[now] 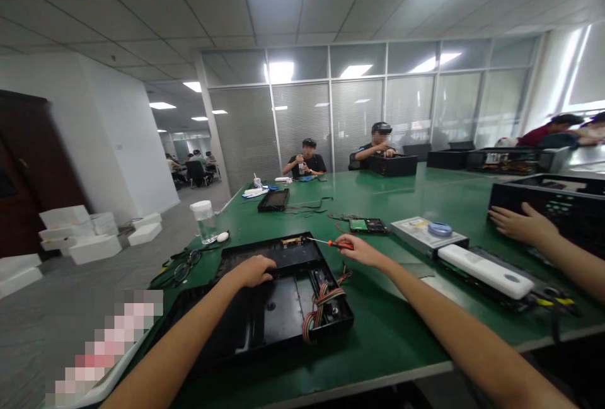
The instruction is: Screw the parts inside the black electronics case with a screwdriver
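A shallow black metal case [278, 308] lies open in front of me on the green table. My left hand [255, 270] rests over the case's inner ridge, its fingers curled down onto it. In my right hand [359, 250] is a screwdriver [336, 244] with an orange and black handle, held from the right side. Its thin shaft points left, with the tip close to a small brass-coloured part [293, 241] at the case's far wall; whether it touches cannot be made out. Bundled striped wires [321, 302] hang over the case's right end.
To the right are a silver drive unit [420, 236] bearing a round blue lid, and a long white box [484, 270]. Another person's hand [524, 226] touches a black chassis [567, 213]. A clear jar [204, 223] and glasses [182, 267] lie left. A green circuit board [363, 225] sits beyond.
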{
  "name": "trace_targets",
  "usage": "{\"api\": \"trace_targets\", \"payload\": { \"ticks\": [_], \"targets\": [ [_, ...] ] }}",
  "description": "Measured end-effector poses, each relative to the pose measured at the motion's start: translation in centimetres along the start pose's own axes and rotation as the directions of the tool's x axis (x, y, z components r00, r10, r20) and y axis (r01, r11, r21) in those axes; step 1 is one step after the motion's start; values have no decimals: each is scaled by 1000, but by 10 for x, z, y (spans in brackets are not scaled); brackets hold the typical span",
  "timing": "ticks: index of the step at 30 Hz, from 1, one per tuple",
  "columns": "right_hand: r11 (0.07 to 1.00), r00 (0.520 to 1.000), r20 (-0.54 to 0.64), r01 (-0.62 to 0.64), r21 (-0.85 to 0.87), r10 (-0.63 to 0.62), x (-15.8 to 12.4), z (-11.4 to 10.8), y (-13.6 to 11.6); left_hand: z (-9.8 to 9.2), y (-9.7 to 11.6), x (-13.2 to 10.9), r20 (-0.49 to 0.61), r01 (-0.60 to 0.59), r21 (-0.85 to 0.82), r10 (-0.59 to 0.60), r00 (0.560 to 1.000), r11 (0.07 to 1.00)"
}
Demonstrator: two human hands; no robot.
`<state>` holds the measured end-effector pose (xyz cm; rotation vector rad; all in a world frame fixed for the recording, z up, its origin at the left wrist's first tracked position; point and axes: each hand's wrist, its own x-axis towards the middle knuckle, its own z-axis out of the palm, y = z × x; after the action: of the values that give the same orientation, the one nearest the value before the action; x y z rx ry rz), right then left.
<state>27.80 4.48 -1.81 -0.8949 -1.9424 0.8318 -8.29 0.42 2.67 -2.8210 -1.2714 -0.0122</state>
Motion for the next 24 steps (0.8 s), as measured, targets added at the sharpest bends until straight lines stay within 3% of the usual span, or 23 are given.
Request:
{"api": "trace_targets", "payload": {
  "ticks": [3,7,11,15,20,24],
  "targets": [
    [999,1000,-5,-20,31,21,0,6,0,-4,6,-5,-9,-5,9,6,1000,1000],
    [995,998,11,-61,74,60,-2,12,5,2,16,-8,-159,-150,134,170,972,980],
    [989,994,13,-106,107,105,-4,12,11,14,18,-7,-183,-224,238,270,945,945],
    [963,986,59,-163,216,153,-4,14,9,16,18,-7,-188,-223,289,283,941,931],
    [857,971,184,-225,464,155,-6,32,-5,2,28,-5,-273,-148,262,220,937,954],
    [786,960,240,-257,562,143,-5,48,-12,-9,42,14,-175,-226,190,260,950,955]
  ]
}}
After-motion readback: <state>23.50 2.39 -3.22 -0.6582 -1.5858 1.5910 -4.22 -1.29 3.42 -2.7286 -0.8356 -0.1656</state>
